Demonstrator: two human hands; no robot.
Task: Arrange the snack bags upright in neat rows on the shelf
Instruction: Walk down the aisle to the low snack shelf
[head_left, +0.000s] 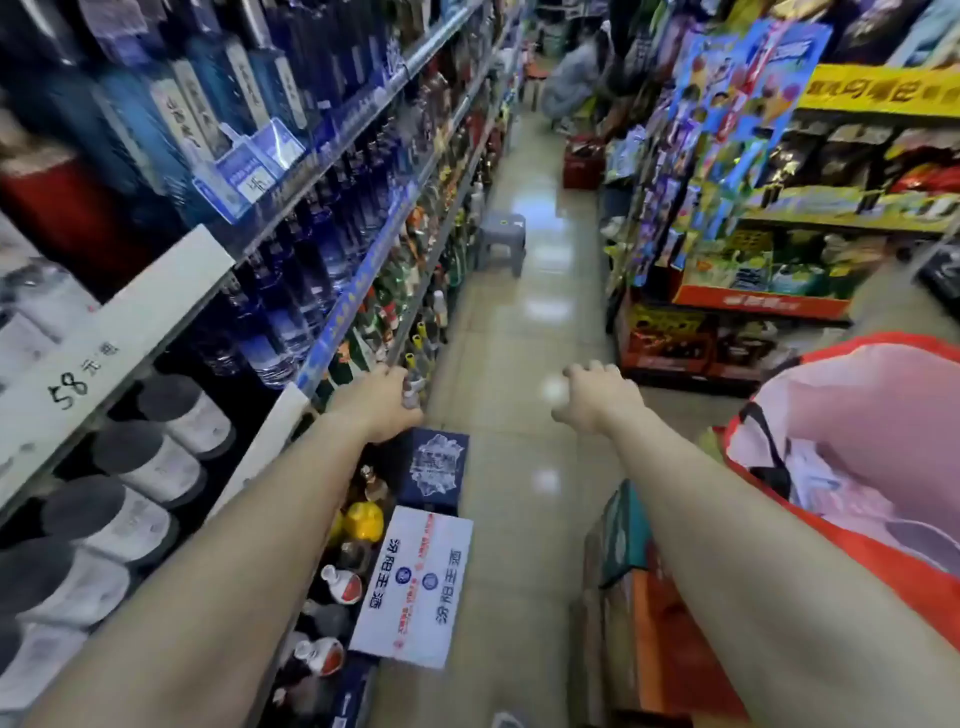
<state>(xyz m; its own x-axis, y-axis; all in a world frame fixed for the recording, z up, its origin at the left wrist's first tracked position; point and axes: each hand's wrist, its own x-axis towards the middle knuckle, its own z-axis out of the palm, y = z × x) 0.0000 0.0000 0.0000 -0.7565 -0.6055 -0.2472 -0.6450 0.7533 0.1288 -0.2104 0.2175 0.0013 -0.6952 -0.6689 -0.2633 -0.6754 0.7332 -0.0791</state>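
Observation:
Snack bags (852, 156) stand in rows on the yellow-edged shelf unit (852, 218) at the right of the aisle, blurred. Both my arms reach forward over the aisle floor. My left hand (382, 402) hangs with loosely curled fingers beside the lowest bottle shelf, next to a bottle top (414, 387); nothing shows in its grip. My right hand (592, 397) is out over the floor, back up, fingers loosely curled and holding nothing. A red bag with a pale lining (862, 415) hangs open by my right arm.
Liquor bottles fill the long shelves (291, 218) on the left. Boxes (413, 582) lie at the shelf foot. A grey plastic stool (501, 241) stands in the aisle. A red crate (584, 166) and a crouching person (571, 78) are farther down. Cartons (639, 597) sit low right.

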